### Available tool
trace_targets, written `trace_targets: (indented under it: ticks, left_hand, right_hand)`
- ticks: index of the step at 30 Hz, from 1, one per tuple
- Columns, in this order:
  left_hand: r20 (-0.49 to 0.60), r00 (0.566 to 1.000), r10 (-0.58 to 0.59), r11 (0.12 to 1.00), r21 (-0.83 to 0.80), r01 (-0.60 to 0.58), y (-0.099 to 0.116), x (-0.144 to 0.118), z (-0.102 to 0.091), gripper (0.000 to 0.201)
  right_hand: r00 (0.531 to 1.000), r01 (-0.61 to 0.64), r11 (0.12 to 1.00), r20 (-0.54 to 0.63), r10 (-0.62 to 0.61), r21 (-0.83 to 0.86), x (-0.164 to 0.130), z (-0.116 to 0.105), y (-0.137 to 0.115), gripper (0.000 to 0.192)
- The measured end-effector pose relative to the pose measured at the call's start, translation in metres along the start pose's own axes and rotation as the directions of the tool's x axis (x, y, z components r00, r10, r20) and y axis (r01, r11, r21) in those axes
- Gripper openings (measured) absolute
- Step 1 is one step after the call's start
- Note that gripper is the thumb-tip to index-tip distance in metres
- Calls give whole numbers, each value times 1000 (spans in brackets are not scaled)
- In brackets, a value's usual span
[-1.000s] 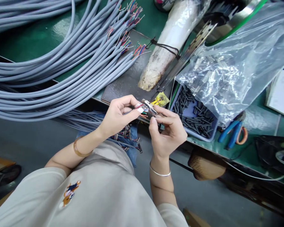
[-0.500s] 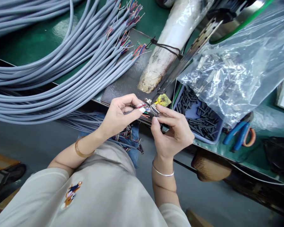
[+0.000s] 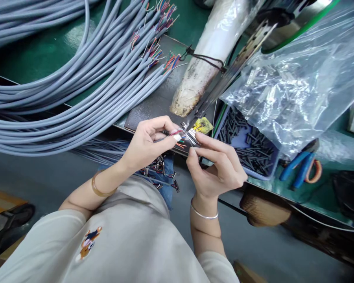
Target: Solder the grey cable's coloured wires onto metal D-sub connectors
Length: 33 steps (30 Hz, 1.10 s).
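My left hand (image 3: 150, 137) pinches thin coloured wires (image 3: 181, 144) between thumb and forefinger; their loose ends, red, blue and green among them, fan out beside the fingertips. A small metal multi-pin connector (image 3: 191, 137) sits between my hands, its row of pins showing. The forefinger of my right hand (image 3: 218, 163) touches the connector's right end. Its thumb and middle finger close together just below, on something too small to make out. The tip of a soldering iron (image 3: 196, 114) comes down from above to the connector, partly hiding it. A yellow sponge-like piece (image 3: 205, 125) lies just behind.
Grey cables (image 3: 106, 98) with stripped ends fill the left. A white plastic-wrapped roll (image 3: 200, 74) lies beside the iron. To the right are a bin of black tubes (image 3: 253, 153), a clear bag (image 3: 297, 86) and blue-handled pliers (image 3: 301, 169). Finished-looking connectors (image 3: 162, 167) hang over my lap.
My right hand has shifted slightly to the right and turned a little, and more of the connector's pin row shows. My left hand stays almost still, holding the wires.
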<state>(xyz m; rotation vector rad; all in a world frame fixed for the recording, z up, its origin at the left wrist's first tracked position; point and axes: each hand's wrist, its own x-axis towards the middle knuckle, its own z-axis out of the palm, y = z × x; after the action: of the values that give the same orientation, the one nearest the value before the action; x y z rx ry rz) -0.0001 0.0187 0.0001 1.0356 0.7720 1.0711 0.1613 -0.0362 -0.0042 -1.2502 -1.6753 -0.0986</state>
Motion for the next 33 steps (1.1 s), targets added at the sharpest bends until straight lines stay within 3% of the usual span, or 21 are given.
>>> trace_targets:
  ticks: [6, 13, 22, 33]
  left_hand:
    - [-2, 999, -34, 999, 1, 34, -1, -2, -2, 13]
    - [-59, 998, -29, 999, 44, 32, 2, -6, 4, 14]
    - [-73, 989, 128, 984, 131, -118, 1, -6, 10, 11]
    - [-109, 980, 169, 969, 198, -145, 6, -5, 13, 11]
  right_hand:
    - [999, 29, 999, -17, -29, 18, -3, 1, 1, 22]
    - [979, -201, 969, -4, 204, 147, -6, 4, -6, 17]
    - [995, -91, 993, -32, 93, 72, -3, 5, -6, 19]
    - [999, -45, 999, -17, 45, -10, 1, 6, -7, 18]
